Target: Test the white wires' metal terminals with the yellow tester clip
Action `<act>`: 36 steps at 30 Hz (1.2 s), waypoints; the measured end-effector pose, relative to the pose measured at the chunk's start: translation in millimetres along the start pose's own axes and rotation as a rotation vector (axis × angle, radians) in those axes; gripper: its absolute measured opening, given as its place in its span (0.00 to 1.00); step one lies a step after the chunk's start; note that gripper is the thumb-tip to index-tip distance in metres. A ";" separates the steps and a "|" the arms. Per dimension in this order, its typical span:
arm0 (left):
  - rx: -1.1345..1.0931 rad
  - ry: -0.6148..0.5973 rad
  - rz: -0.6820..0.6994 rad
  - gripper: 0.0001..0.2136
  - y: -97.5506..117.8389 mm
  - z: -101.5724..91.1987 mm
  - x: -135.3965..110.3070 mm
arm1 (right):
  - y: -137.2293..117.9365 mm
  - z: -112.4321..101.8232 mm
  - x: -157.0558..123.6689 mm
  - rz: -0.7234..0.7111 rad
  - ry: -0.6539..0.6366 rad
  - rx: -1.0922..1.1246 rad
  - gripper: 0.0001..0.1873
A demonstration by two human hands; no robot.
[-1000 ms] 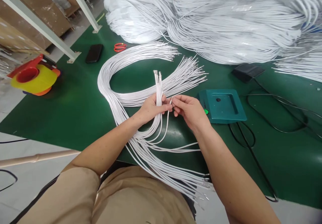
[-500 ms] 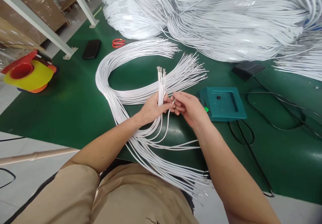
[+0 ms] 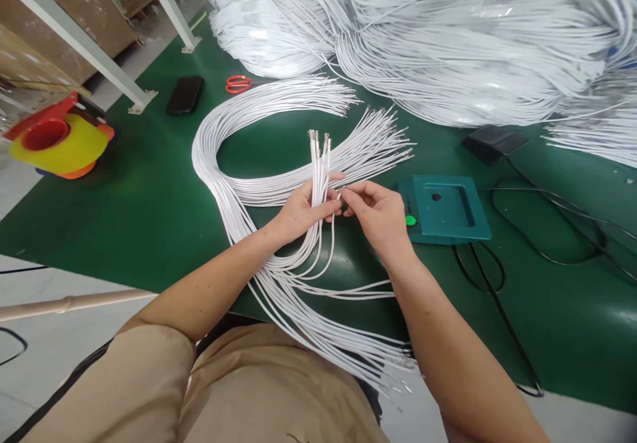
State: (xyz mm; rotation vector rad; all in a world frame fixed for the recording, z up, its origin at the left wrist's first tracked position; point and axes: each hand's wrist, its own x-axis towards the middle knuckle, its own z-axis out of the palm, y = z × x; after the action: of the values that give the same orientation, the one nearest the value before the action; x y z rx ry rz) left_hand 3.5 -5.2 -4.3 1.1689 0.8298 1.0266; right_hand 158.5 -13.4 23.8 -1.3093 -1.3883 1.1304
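Wrapped in my left hand [image 3: 301, 209] is a bunch of white cables [image 3: 319, 164], their metal-tipped ends pointing up. One single white cable [image 3: 333, 231] loops up from below to the left thumb and fingers. At its tip, my right hand [image 3: 375, 211] pinches with thumb and forefinger; the tip itself is partly hidden. Beneath the hands, a larger bundle of white cables [image 3: 239, 188] curves over the table, with loose ends [image 3: 383, 138] fanned to the upper right. Other ends [image 3: 368, 357] hang toward my lap, past the table's front edge.
Large heaps of white cables [image 3: 462, 45] fill the back of the green table [image 3: 139, 197]. A teal device [image 3: 450, 211] with a green button stands right of my hands, its black cords nearby. Red-handled scissors [image 3: 239, 84], a black phone-like object [image 3: 184, 95] and a yellow tape roll [image 3: 64, 144] lie left.
My right hand has turned slightly and its fingers have closed in on the single cable's tip. The left hand keeps its hold on the bunch. The whole view has shifted a little.
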 end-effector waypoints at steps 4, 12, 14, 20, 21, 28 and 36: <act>-0.186 -0.030 -0.136 0.19 2.0 -1.4 1.2 | 6.0 1.6 -1.5 -0.369 0.092 -0.575 0.10; -0.142 0.043 -0.179 0.20 1.4 -6.4 7.9 | -0.1 -21.2 2.8 -0.603 -0.006 -1.173 0.13; -0.041 0.041 -0.151 0.19 -0.5 -6.1 8.9 | -0.8 -31.5 5.3 -0.558 -0.006 -1.215 0.11; 0.160 0.041 -0.083 0.17 -6.3 -5.1 10.0 | 3.1 -45.4 10.3 -0.515 -0.119 -1.180 0.07; 0.167 0.042 -0.073 0.17 -7.1 -5.2 10.4 | 3.8 -45.5 10.9 -0.521 -0.121 -1.180 0.08; 0.290 0.091 -0.059 0.17 -13.9 -5.8 15.7 | 8.0 -45.5 14.5 -0.540 -0.075 -1.223 0.12; 0.473 0.091 -0.046 0.17 -17.5 -7.2 16.8 | 4.1 -44.9 12.0 -0.462 -0.091 -1.230 0.10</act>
State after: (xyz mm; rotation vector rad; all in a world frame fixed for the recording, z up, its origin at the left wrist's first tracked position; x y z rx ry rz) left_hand 5.9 11.7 -22.9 1.4980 1.2096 0.8730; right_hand 202.8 0.4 28.4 -1.5539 -2.4367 -0.0946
